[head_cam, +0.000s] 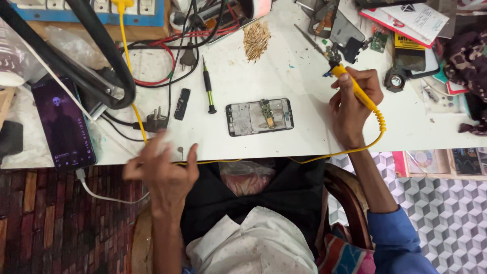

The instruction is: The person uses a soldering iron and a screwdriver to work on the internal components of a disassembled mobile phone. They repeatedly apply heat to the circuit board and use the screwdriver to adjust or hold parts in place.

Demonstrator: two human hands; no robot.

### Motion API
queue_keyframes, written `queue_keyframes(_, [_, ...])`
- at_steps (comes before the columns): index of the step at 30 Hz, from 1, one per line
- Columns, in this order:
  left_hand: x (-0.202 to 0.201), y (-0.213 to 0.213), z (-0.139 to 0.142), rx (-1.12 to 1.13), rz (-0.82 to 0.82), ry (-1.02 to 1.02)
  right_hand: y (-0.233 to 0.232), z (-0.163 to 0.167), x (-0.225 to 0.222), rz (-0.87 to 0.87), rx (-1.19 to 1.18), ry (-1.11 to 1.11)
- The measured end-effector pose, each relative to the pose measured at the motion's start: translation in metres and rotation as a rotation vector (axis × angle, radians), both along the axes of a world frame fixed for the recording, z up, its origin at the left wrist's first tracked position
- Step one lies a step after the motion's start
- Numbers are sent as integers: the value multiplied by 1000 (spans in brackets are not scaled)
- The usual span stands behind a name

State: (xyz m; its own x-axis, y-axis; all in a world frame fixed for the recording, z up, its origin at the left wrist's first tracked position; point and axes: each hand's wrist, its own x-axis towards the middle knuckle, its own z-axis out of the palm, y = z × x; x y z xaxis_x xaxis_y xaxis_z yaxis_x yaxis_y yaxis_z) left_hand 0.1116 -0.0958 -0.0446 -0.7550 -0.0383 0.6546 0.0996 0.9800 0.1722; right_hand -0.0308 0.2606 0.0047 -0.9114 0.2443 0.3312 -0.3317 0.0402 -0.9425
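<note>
The right hand (350, 104) grips a yellow plastic soldering iron (355, 87) above bare white tabletop (304, 127); the blurred left hand (162, 167), fingers spread and empty, hovers at the table's near edge beside the opened black phone frame (259, 116).

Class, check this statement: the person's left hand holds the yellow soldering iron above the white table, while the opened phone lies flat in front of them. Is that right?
Not quite. In the head view the right hand holds the yellow soldering iron; the left hand is blurred at the table's near edge. The opened phone does lie flat on the white table.

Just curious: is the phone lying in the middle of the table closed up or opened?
Opened: the phone lies flat with its cover off, metal frame and a small circuit board exposed.
</note>
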Motion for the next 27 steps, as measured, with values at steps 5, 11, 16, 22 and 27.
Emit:
queue_keyframes(5, [-7,9,27,-272,-139,-104,3,-4,8,-83,119,78])
queue_keyframes(11, [-42,11,68,-485,-63,-209,9,-18,43,-87,4,189])
queue_keyframes(16, [-64,23,79,-577,-201,-166,9,-25,53,-77,-245,129])
queue_keyframes(22, [-72,24,78,-443,-320,-334,-3,-27,57,-142,-243,39])
queue_keyframes(27, [-78,30,77,-241,-356,-195,1,-26,52,-161,-311,-23])
